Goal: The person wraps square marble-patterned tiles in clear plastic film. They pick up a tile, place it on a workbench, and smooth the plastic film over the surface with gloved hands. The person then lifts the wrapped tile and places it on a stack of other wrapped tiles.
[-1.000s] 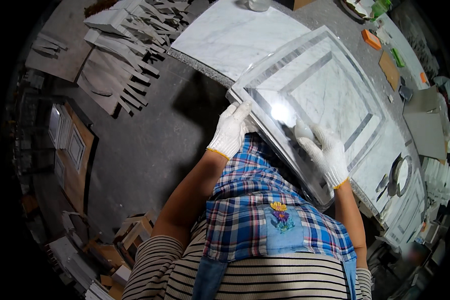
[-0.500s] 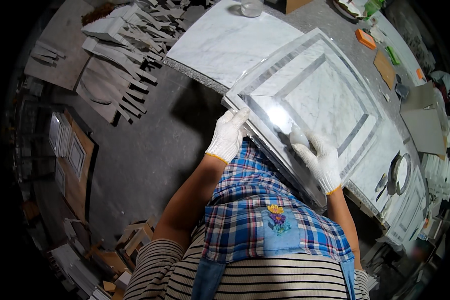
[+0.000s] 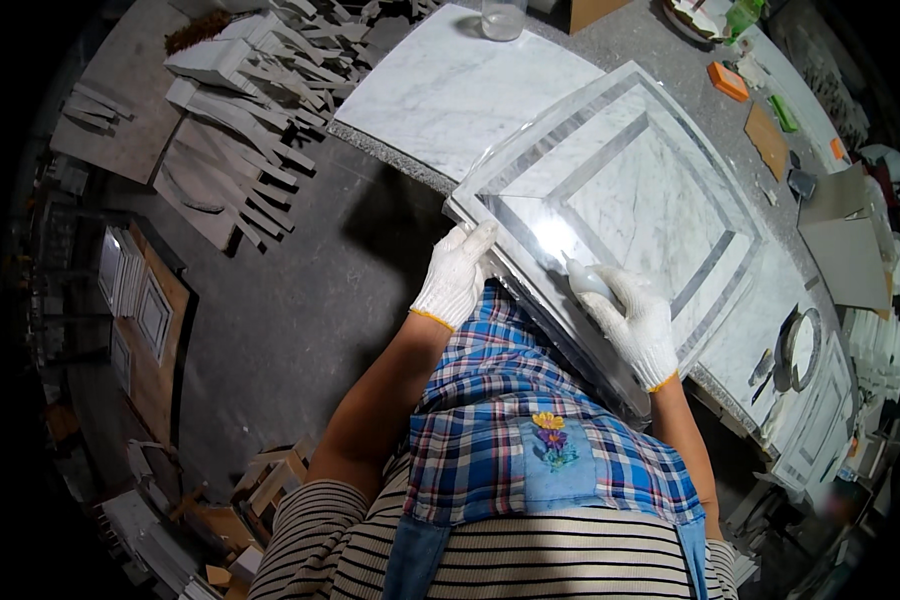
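A white marble panel [image 3: 660,190] with grey inlaid strips lies tilted across the edge of the worktable, its near corner over my apron. My left hand [image 3: 457,270], in a white knit glove, is closed on the panel's left edge, thumb on top and fingers hidden beneath. In my right hand [image 3: 635,318], also gloved, is a small translucent squeeze bottle [image 3: 591,282] with a pointed nozzle. Its tip points up and left over a grey strip, close to a bright light reflection. Whether the tip touches the surface I cannot tell.
On the table are a white marble slab [image 3: 470,95], a clear jar [image 3: 503,18], an orange box [image 3: 728,80], a roll of tape [image 3: 799,348] and a cardboard piece [image 3: 767,140]. Stone offcuts [image 3: 260,130] lie heaped at the far left. Framed panels [image 3: 153,313] stand left.
My right hand has shifted slightly left with the squeeze bottle, whose pointed nozzle now shows. The left hand keeps its hold on the panel edge.
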